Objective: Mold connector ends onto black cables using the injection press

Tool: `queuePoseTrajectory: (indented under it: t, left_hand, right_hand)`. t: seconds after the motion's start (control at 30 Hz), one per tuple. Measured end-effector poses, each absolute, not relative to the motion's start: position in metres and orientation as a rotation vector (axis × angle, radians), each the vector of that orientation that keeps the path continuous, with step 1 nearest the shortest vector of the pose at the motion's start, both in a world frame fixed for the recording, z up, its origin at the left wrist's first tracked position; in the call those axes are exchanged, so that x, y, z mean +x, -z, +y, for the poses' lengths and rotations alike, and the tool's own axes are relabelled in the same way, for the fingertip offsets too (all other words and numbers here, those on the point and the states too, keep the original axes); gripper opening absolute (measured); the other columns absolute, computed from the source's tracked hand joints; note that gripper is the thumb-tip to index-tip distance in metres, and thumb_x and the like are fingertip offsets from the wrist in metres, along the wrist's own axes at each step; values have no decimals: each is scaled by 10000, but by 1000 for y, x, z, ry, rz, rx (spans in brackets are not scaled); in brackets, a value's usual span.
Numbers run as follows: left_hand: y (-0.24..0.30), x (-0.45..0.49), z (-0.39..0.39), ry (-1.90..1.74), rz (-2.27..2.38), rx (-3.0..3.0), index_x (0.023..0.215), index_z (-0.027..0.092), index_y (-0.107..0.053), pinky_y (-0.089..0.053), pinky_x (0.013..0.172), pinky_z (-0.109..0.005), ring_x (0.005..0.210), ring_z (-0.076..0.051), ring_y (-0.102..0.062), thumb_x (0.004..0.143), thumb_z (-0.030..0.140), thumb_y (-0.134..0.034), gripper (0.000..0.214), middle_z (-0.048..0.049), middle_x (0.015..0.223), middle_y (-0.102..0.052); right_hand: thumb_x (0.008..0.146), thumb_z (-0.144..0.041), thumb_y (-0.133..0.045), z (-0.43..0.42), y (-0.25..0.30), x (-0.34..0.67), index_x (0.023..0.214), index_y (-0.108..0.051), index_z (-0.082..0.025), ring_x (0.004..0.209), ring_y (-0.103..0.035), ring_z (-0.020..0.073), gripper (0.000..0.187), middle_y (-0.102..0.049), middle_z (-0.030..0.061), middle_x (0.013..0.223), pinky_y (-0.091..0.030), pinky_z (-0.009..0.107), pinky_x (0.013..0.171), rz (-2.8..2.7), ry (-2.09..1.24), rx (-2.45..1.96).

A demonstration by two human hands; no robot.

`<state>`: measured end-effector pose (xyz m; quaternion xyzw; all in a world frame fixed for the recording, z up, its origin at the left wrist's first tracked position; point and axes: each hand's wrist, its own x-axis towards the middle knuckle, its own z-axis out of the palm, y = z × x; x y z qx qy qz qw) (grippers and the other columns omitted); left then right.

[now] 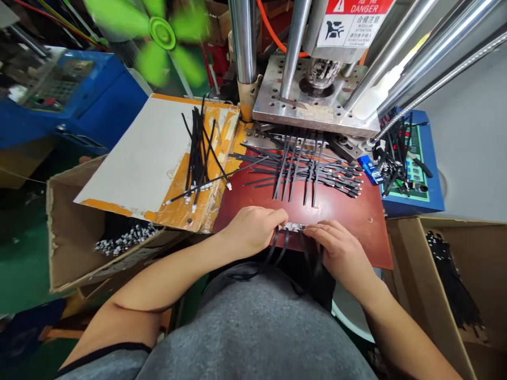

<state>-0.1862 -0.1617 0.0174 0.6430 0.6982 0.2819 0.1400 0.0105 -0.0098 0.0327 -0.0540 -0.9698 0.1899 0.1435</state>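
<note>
My left hand [253,230] and my right hand [336,247] meet at the near edge of a reddish-brown work board [340,211]. Between the fingertips lies a small flat metal piece [293,227], with black cable ties [277,247] hanging from it over the board's edge. Both hands seem to pinch this bunch, though the fingers hide part of it. Just beyond my hands, many more black ties with metal ends [301,171] lie in a crossed pile on the board. A loose bundle of the same ties [197,158] rests on a white and orange-taped board [130,153] to the left.
A moulding press with steel columns and a perforated plate [312,111] stands directly ahead. A blue lighter-like object [371,170] lies by the board. Cardboard boxes of ties sit on both sides [67,227] [447,264]. A green fan [162,34] runs behind.
</note>
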Motion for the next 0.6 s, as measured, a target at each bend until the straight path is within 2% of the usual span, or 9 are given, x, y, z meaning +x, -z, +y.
queuePoseTrajectory:
  t: [0.13,0.27,0.37,0.43,0.5,0.6]
  left_hand:
    - [-7,-178,-161,-798,2076,1895,983,184,-626,-513,689,-298,750,-179,-670,886,85,-495,190,-2,810,-695]
    - [-9,-198,-184,-831,2094,1925,1200,196,-600,-542,914,-339,1040,-191,-667,957,132,-468,284,-50,1121,-706]
    - [-18,-246,-229,-733,2463,1684,1214,184,-606,-494,1031,-396,1170,-231,-607,957,177,-466,292,-85,1249,-647]
    - [-20,-280,-264,-493,2736,1379,1210,169,-606,-481,1028,-452,1143,-279,-604,922,217,-494,313,-116,1229,-631]
    - [-15,-306,-292,-300,2800,1150,1201,157,-605,-485,996,-477,1089,-303,-612,876,251,-528,347,-132,1198,-626]
    - [3,-325,-309,-351,2643,1032,1152,146,-609,-518,908,-412,952,-250,-636,846,245,-508,337,-112,1093,-655]
  right_hand:
    - [932,-72,-562,0,-27,21,997,-671,-226,942,-670,165,200,-693,32,1033,-559,300,844,-2564,-741,-377]
    - [933,-84,-576,1,-22,26,1005,-657,-219,950,-684,161,174,-710,21,981,-553,296,892,-2541,-739,-356]
    - [950,-124,-570,-1,-20,28,1043,-634,-199,873,-694,161,136,-712,29,967,-555,279,818,-2655,-555,-334]
    - [958,-168,-574,-2,-21,29,1051,-620,-193,822,-693,168,107,-710,28,940,-549,281,762,-2702,-447,-356]
    - [969,-184,-548,-1,-21,29,1063,-608,-189,814,-691,180,111,-707,31,933,-539,291,726,-2739,-393,-340]
    - [978,-174,-494,0,-22,25,1060,-598,-187,809,-682,195,133,-698,38,923,-525,315,688,-2801,-355,-299]
